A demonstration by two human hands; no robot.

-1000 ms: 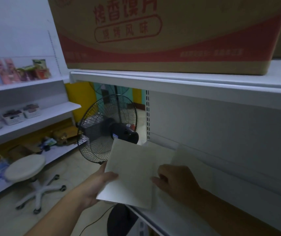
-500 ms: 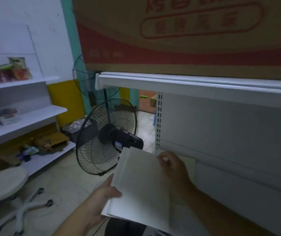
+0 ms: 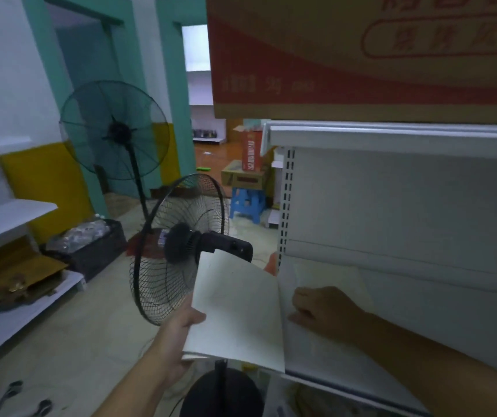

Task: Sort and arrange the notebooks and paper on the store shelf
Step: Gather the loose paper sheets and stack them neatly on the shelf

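Both hands are busy: my left hand (image 3: 178,335) grips the notebook (image 3: 235,311) by its lower corner, half off the shelf's (image 3: 346,365) left end, while my right hand (image 3: 327,311) lies bent-fingered on the paper (image 3: 331,273) flat on the shelf, pinching or just pressing I cannot tell. I judge I'm mid-placing; next, slide the notebook square beside the paper. Above the shelf, the cardboard box (image 3: 361,61) hides its contents.

box (image 3: 361,70): cropped top/right | left hand (image 3: 175,341): fingers behind paper (image 3: 238,311)
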